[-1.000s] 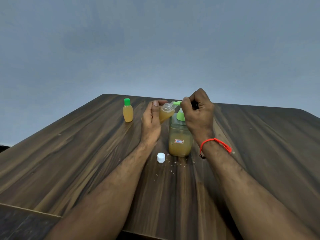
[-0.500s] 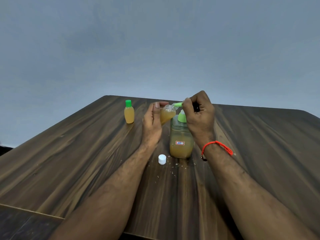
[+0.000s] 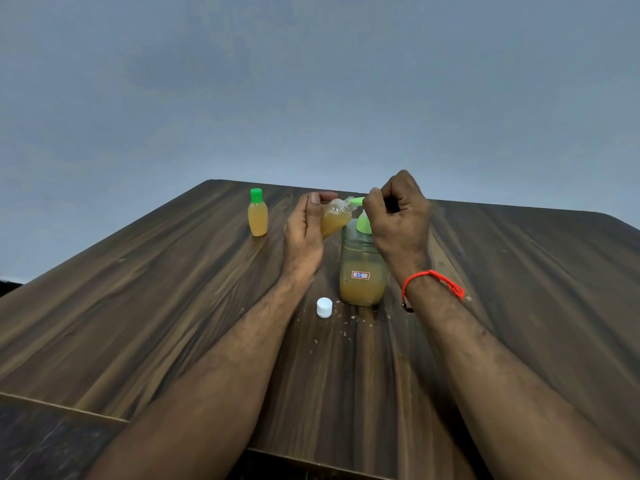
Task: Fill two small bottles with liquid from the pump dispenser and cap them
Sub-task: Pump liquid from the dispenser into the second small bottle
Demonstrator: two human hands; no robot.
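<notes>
A clear pump dispenser (image 3: 362, 271) with amber liquid and a green pump top stands mid-table. My right hand (image 3: 398, 220) rests closed over the pump head, its green spout sticking out to the left. My left hand (image 3: 304, 233) holds a small open bottle (image 3: 334, 218) tilted, its neck touching the spout; it is largely filled with amber liquid. A white cap (image 3: 324, 307) lies on the table just left of the dispenser's base. A second small bottle (image 3: 258, 213), filled and closed with a green cap, stands upright further left and back.
The dark wood-grain table (image 3: 138, 306) carries small pale specks around the dispenser's base. Its far edge runs just behind my hands, the near edge below my forearms. A red thread band circles my right wrist. A plain grey wall is behind.
Hands, tilted bottle and dispenser keep the same pose; only the camera view drifts slightly. The liquid level shows no clear difference.
</notes>
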